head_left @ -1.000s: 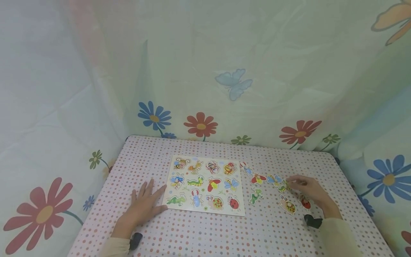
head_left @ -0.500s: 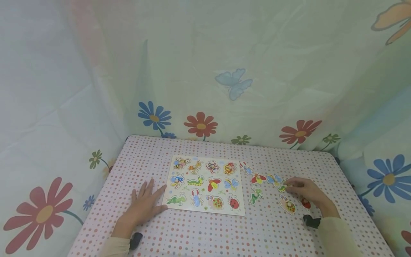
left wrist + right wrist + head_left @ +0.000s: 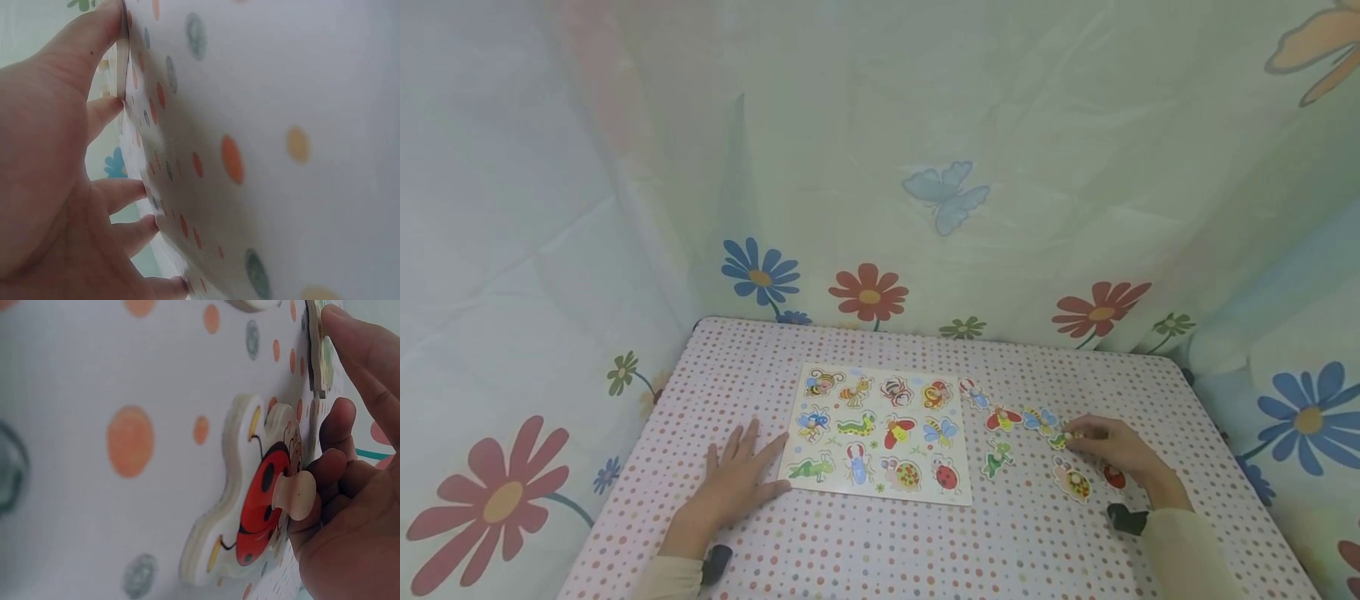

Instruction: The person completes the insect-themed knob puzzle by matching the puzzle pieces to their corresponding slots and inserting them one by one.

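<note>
My left hand [image 3: 730, 483] lies with fingers spread on the table, thumb and index fingertip against the left edge of the insect puzzle board [image 3: 842, 450]. In the left wrist view, the fingertips [image 3: 134, 190] meet the dotted cloth. My right hand [image 3: 1123, 454] pinches a small green caterpillar puzzle piece [image 3: 1057, 442] on the right. In the right wrist view, the thumb touches that piece's upper face [image 3: 320, 353]; the grip itself is partly hidden. Under the palm sits a ladybird piece [image 3: 262, 500] with a wooden knob, partly covered in the head view.
Beside the board lie a stag beetle piece [image 3: 975, 393], a red-winged piece [image 3: 1003, 418], a blue-winged piece [image 3: 1041, 420], a grasshopper piece [image 3: 997, 458] and a snail-like piece [image 3: 1071, 481]. A printed curtain [image 3: 850, 167] closes off the table's back and sides.
My right fingers have closed in on the green caterpillar piece, moving slightly left and down. The left hand and the board have stayed put.
</note>
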